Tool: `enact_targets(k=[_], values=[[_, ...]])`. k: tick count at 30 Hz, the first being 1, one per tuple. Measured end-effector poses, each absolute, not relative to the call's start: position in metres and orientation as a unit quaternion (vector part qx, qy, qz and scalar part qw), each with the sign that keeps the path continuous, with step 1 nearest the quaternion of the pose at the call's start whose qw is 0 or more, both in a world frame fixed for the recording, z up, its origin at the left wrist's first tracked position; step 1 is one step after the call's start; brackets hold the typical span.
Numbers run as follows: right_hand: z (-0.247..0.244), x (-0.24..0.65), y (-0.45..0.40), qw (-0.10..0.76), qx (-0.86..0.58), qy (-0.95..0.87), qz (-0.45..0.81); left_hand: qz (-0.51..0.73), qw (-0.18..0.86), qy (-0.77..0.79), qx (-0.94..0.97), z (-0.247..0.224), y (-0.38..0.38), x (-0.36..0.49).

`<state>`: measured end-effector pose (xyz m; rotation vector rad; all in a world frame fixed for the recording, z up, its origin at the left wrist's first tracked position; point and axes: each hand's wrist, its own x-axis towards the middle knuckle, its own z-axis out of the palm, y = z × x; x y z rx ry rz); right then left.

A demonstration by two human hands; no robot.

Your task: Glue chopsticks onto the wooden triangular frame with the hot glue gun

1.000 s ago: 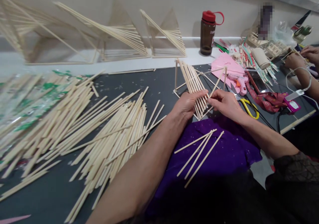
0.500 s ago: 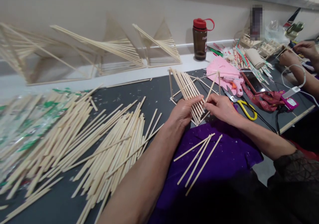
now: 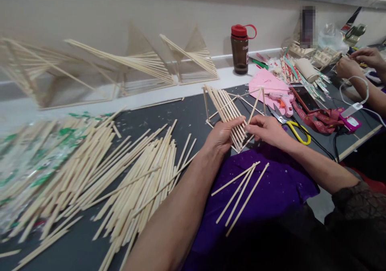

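Observation:
A small frame of pale wooden sticks (image 3: 224, 106), with a slanted row of sticks across it, rests at the table's front edge. My left hand (image 3: 226, 133) is closed on the lower left of that row, its thumb across the sticks. At the right side of the same row, my right hand (image 3: 263, 129) pinches close to the stick ends; its fingertips are partly hidden. Below both hands, several loose sticks (image 3: 241, 194) lie on the purple cloth (image 3: 280, 182) over my lap.
Piles of loose sticks (image 3: 141, 186) and plastic-wrapped bundles (image 3: 39, 162) cover the left. Finished stick frames (image 3: 135, 64) stand along the wall beside a bottle (image 3: 240, 50). Yellow-handled scissors (image 3: 298, 132), a pink glue gun (image 3: 285, 101) and cables lie right. Another person's hands (image 3: 356, 64) work far right.
The view has shifted slightly. Both hands keep their hold on the stick frame with hardly any visible movement.

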<state>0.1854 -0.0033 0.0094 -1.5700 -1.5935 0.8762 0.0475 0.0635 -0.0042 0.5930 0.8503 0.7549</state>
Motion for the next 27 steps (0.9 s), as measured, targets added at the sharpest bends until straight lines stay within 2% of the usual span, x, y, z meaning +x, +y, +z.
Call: enact_targets(k=[6,14,27], values=[[0.0097,0.1907,-0.0058,0.392,-0.607,-0.573,0.386,0.347,0.799,0.398,0.288,-0.0043,0.0637,0.0481],[0.0006,0.1847,-0.0008,0.403,-0.586,-0.626,0.320,0.354,0.804,0.384,0.284,-0.0065,0.0640,0.0479],[0.0046,0.1856,-0.0053,0.394,-0.584,-0.631,0.324,0.358,0.800,0.386,0.288,-0.0105,0.0660,0.0479]])
